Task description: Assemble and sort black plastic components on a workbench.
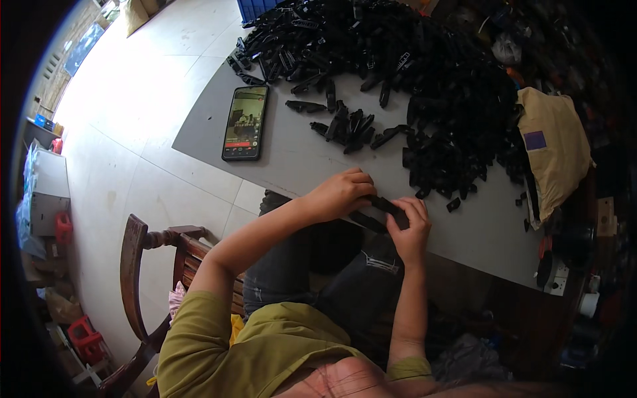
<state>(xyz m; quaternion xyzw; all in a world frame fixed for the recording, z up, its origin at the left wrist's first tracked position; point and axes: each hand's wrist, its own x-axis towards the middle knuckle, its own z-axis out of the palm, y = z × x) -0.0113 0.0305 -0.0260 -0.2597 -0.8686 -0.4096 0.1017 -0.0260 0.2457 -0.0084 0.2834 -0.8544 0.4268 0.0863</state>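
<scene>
At the near edge of the grey table (279,176), both of my hands are closed on small black plastic parts. My left hand (342,194) grips one end of a black plastic part (383,204), its fingers curled over it. My right hand (410,227) pinches the other end between thumb and fingers. A second dark strip (367,221) shows just below, between the hands; whether it is joined to the held part I cannot tell. Beyond my hands lies a small cluster of similar black parts (345,127), apart from the big heap (371,46).
A phone (245,124) with its screen lit lies at the table's left. Smaller black pieces (451,159) are piled at the right, beside a beige bag (554,152). A blue crate (259,9) stands behind. A power strip (559,280) sits by the right corner; a wooden chair (136,278) is at left.
</scene>
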